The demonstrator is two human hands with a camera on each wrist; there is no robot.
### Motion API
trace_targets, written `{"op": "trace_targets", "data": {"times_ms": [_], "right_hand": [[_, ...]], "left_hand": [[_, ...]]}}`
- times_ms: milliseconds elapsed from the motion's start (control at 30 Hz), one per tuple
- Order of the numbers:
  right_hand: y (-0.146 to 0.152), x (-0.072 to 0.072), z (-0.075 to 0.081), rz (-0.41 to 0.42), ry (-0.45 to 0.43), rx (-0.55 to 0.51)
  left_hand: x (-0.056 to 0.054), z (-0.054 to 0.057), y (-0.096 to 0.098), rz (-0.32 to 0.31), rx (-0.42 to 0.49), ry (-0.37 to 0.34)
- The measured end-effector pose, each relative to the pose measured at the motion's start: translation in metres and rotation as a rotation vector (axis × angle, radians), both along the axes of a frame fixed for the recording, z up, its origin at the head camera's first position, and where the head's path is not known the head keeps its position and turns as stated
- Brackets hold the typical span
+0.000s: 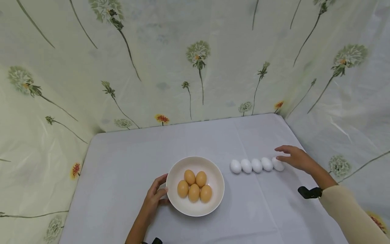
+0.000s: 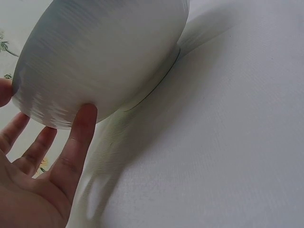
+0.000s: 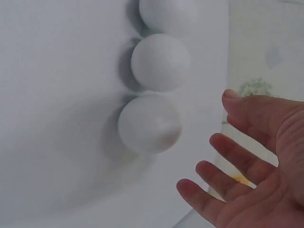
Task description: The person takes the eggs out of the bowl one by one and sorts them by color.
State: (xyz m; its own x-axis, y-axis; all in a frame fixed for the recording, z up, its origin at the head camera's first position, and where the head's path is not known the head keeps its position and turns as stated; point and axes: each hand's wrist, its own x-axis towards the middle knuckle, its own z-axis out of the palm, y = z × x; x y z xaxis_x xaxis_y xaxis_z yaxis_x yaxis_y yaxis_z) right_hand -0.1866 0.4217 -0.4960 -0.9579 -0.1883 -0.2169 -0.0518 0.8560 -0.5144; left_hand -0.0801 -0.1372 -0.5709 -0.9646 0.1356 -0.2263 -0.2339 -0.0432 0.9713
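A white bowl (image 1: 195, 210) stands on the table with several brown eggs (image 1: 194, 192) in it. My left hand (image 1: 153, 195) holds the bowl at its left side, thumb by the rim. In the left wrist view, fingertips (image 2: 86, 114) lie against the bowl's outer wall (image 2: 104, 52). To the right of the bowl, several white eggs (image 1: 257, 165) lie in a row. My right hand (image 1: 294, 157) hovers at the right end of that row, fingers spread and holding nothing. The right wrist view shows a gap between these fingers (image 3: 190, 190) and the end egg (image 3: 149, 124).
A pale cloth covers the table (image 1: 128, 162). Behind it and at both sides hangs a curtain (image 1: 170, 67) printed with dandelions. A black strap (image 1: 309, 192) is on the right wrist, just below the sleeve (image 1: 344, 206).
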Motion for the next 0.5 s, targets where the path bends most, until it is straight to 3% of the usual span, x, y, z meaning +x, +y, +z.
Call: {"op": "trace_targets", "data": {"times_ms": [200, 500], "right_hand": [[-0.039, -0.001, 0.020, 0.065, 0.053, -0.034], [-0.106, 0.005, 0.042, 0.217, 0.097, -0.171]], "left_hand": [[0.000, 0.000, -0.001, 0.003, 0.003, -0.003], [-0.001, 0.000, 0.000, -0.001, 0.003, -0.017]]}}
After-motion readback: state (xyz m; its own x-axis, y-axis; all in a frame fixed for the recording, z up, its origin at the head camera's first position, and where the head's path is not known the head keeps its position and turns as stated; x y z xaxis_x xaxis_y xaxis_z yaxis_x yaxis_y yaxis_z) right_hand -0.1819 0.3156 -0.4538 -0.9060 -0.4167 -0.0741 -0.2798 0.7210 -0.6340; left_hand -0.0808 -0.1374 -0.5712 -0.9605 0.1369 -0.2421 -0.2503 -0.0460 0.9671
